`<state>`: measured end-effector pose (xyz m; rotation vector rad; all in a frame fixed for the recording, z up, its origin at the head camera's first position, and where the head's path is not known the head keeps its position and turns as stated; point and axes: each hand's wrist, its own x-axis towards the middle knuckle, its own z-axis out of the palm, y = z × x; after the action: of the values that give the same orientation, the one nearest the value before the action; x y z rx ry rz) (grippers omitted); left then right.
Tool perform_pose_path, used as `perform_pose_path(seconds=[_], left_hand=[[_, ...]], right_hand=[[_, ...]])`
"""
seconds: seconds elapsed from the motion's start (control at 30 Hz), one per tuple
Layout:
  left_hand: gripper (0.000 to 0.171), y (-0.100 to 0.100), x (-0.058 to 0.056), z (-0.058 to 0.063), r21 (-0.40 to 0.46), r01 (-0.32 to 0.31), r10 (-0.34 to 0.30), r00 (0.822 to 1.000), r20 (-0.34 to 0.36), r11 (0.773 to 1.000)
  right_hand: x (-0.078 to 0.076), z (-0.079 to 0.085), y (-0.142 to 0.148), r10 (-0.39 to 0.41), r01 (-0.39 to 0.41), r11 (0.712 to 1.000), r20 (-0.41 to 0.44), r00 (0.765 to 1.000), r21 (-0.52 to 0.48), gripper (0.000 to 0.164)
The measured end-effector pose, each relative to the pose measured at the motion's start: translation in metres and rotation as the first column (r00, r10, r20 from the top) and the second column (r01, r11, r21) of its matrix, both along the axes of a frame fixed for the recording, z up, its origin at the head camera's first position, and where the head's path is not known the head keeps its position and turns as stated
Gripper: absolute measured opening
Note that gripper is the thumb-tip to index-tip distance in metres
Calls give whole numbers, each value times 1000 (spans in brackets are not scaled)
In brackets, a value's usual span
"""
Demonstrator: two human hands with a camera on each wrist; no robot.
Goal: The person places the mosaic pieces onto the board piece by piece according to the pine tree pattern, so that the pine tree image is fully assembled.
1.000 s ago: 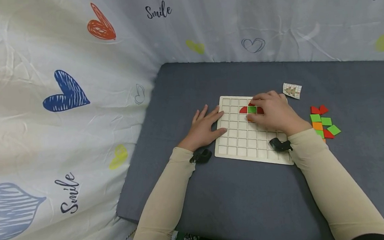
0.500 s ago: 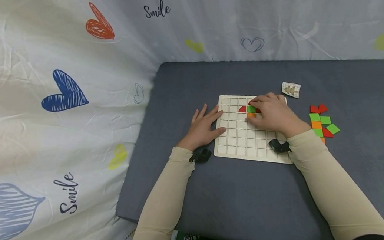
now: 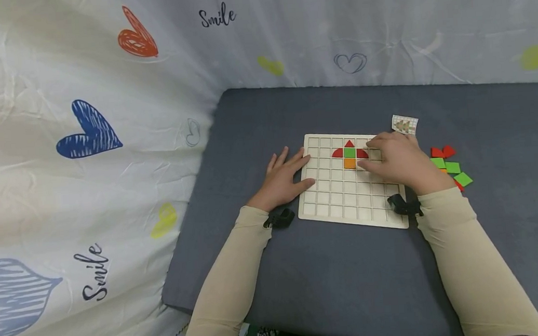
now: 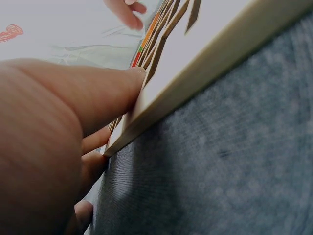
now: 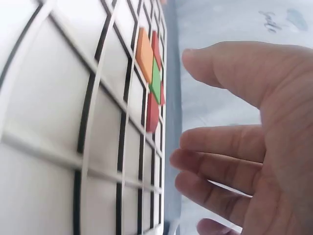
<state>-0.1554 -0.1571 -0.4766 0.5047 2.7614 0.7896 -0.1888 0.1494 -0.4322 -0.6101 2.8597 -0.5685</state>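
A pale wooden grid board (image 3: 332, 195) lies on the grey table. Set in its cells are a green square (image 3: 349, 153), an orange square (image 3: 350, 163) below it, a red triangle (image 3: 349, 144) above it and red rounded pieces (image 3: 338, 153) at either side. My left hand (image 3: 283, 180) rests at the board's left edge, thumb and fingertips on the rim with the fingers spread. Above the board's right part hovers my right hand (image 3: 402, 161), thumb and fingers apart with nothing between them in the right wrist view.
Loose red pieces (image 3: 443, 151) and green squares (image 3: 463, 179) lie right of the board, some hidden behind the right hand and wrist. A small printed card (image 3: 405, 124) lies beyond the board's far right corner. A patterned curtain (image 3: 242, 50) hangs along the table's back and left.
My right hand has lifted off the coloured pieces and moved right, uncovering the orange square, red triangle and right red piece. The left hand stays at the board's edge.
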Motion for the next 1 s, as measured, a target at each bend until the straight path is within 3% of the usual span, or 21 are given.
perform_pose_path(seconds=[0.4, 0.7, 1.0], left_hand=[[71, 1, -2, 1, 5, 6, -6, 1000, 3, 1000], [71, 0, 4, -5, 15, 0, -1, 1000, 21, 1000], [71, 0, 2, 0, 23, 2, -3, 1000, 13, 1000]], right_hand=[[6, 3, 39, -26, 26, 999, -8, 1000, -42, 40], [16, 3, 63, -68, 69, 998, 84, 994, -13, 33], [25, 7, 79, -58, 48, 997, 149, 987, 68, 34]])
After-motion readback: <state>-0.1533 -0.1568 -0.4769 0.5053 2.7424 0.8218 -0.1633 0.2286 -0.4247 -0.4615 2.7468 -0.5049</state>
